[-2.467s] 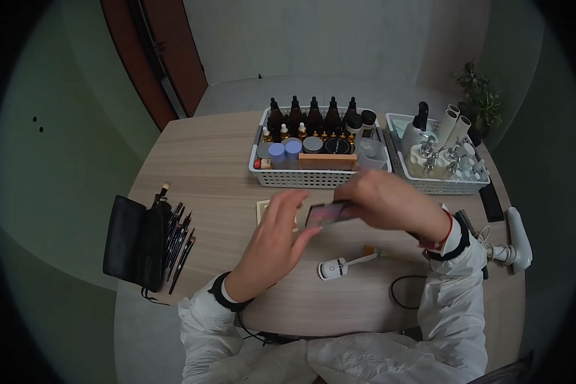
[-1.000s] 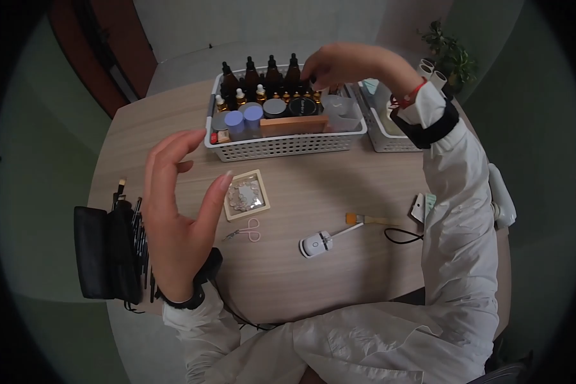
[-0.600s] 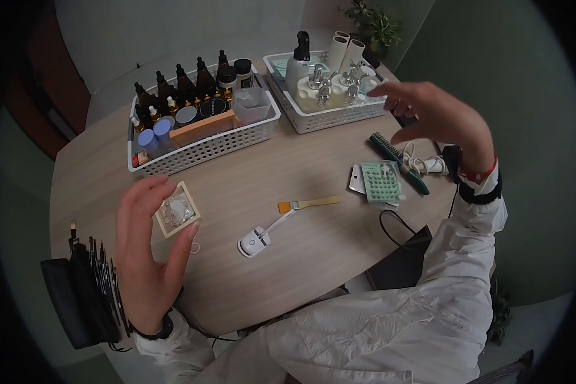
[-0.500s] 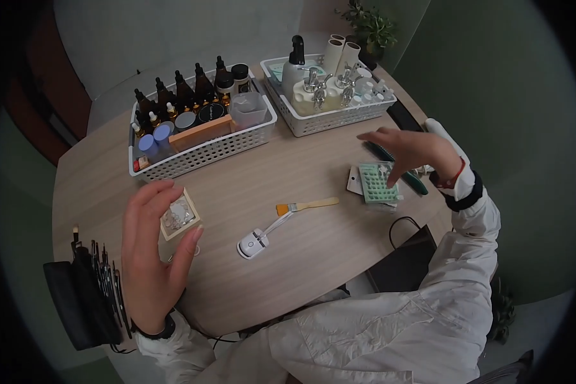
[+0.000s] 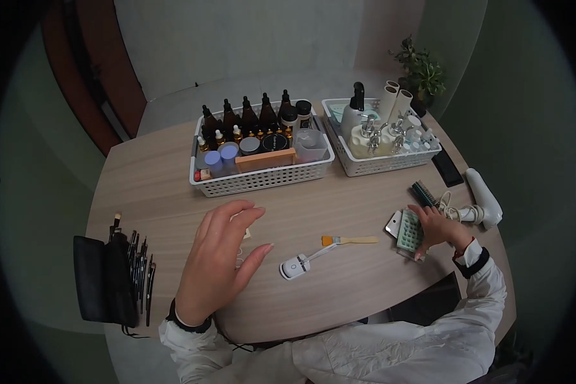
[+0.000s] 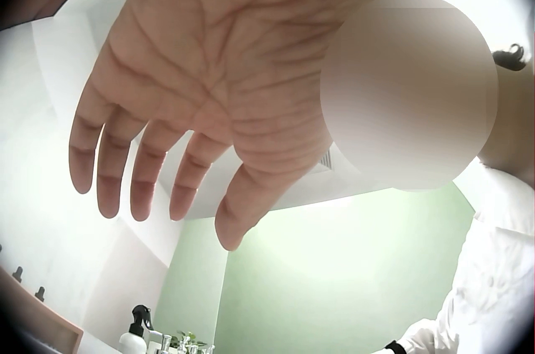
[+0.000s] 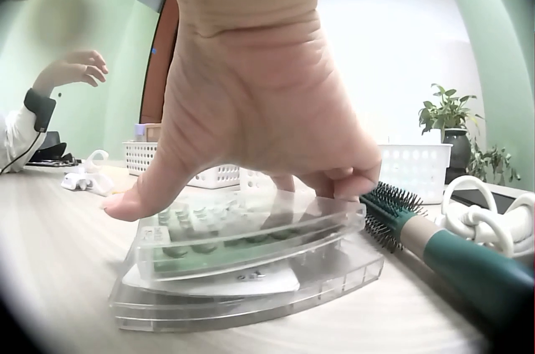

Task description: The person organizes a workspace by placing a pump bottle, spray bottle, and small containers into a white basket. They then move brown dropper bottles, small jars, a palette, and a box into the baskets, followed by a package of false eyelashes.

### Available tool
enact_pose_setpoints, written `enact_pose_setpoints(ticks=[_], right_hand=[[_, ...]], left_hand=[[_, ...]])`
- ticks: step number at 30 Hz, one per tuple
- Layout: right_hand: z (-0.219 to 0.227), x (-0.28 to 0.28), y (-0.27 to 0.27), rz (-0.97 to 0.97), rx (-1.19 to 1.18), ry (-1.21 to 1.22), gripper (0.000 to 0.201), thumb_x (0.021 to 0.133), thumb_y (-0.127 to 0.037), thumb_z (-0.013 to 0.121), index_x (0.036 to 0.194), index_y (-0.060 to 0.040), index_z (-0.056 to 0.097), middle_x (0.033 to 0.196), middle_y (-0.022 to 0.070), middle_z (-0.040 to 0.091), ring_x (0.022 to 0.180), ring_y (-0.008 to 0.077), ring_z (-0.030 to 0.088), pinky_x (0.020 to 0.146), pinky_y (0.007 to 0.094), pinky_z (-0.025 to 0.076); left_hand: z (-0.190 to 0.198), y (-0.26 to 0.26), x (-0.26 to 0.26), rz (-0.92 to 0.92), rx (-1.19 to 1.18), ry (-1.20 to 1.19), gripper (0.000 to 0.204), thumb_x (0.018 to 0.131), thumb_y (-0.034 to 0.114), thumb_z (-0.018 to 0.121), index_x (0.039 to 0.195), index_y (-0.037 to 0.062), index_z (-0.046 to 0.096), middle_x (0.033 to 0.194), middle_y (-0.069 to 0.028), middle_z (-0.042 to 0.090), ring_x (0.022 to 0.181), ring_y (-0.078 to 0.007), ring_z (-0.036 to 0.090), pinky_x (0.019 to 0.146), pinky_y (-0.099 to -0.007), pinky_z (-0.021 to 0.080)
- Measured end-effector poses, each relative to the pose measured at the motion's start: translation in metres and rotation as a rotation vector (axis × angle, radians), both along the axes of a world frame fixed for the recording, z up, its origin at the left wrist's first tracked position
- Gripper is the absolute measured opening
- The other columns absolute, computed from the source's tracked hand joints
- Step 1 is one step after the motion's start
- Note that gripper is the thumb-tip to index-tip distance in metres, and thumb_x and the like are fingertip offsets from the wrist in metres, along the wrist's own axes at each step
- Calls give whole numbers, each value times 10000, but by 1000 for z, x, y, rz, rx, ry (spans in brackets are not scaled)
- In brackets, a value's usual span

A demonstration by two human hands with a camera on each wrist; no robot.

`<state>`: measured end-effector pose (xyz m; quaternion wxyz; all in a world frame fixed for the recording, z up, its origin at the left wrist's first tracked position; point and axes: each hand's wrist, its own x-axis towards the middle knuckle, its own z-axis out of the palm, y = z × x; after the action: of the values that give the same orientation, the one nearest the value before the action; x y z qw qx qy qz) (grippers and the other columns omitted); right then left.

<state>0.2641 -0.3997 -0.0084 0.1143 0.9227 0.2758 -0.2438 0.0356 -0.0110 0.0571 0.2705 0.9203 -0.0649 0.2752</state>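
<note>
My right hand point(image 5: 439, 230) is at a stack of clear cases on the right of the table, thumb on one side and fingers on the other. The upper case point(image 7: 242, 233) holds green rows; below it lie a white card point(image 7: 226, 284) and another clear case point(image 7: 351, 275). My left hand point(image 5: 216, 259) hovers over the table, fingers spread and holding nothing; in the left wrist view its palm point(image 6: 226, 78) shows. Beneath it, a cream-framed box point(image 5: 248, 235) and pink scissors are mostly hidden.
White baskets point(image 5: 262, 185) point(image 5: 390, 168) of bottles stand at the back. A white device point(image 5: 294, 267) and flat brush point(image 5: 355, 240) lie mid-table, makeup brushes point(image 5: 141, 272) at left. A green round brush point(image 7: 468, 254) and hair dryer point(image 5: 485, 198) are at right.
My right hand has left the left basket and come down to the clear cases; the dark palette it held earlier is out of it. My left hand remains raised and spread.
</note>
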Motion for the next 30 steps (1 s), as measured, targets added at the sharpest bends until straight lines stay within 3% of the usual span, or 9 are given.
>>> enact_pose_setpoints(ticks=[4,9,15,17,20,23,30], right_hand=[[-18,-3,-4,-3,119,-111,1362,342,-650,845,1421,-103,220,1195,228,480,1115,397,471,893,503,378],[-25,-12,12,56,217,-163,1354,326,-681,823,1405,-88,259,1152,234,502,1091,392,478,860,487,375],[-11,-32,12,112,205,-88,1376,372,-546,889,1454,-116,154,1279,250,389,1133,414,435,946,519,366],[-15,-31,9,116,280,10,1369,399,-480,906,1463,-131,118,1321,249,335,1166,426,407,974,535,367],[-16,-32,5,120,396,55,1334,426,-441,908,1464,-143,124,1323,246,341,1180,441,391,954,532,389],[-15,-43,7,145,392,-9,1308,442,-410,905,1465,-158,129,1304,238,354,1167,441,392,948,527,394],[-10,-45,19,195,417,-1,1242,477,-346,889,1463,-172,155,1256,246,365,1137,426,400,938,505,398]], left_hand=[[0,-1,1,-16,4,58,441,773,137,713,1161,29,534,1157,-137,525,1049,-317,522,890,-396,438],[-4,-7,5,-76,24,85,453,751,135,727,1154,30,547,1177,-149,532,1087,-330,520,921,-401,426],[-5,-10,3,-89,37,117,460,749,149,731,1154,32,548,1173,-142,534,1098,-331,513,926,-408,425],[-6,-10,3,-106,60,128,434,808,191,686,1171,21,522,1162,-141,510,1066,-315,507,910,-407,414],[-8,-12,8,-121,68,147,445,801,190,693,1177,25,521,1167,-143,511,1064,-316,507,906,-409,416],[-9,-17,10,-102,37,183,468,751,143,731,1167,41,543,1178,-141,530,1087,-336,521,916,-401,433],[-16,-25,24,-205,-16,221,465,756,125,728,1170,40,537,1175,-148,528,1083,-340,523,911,-393,435]])
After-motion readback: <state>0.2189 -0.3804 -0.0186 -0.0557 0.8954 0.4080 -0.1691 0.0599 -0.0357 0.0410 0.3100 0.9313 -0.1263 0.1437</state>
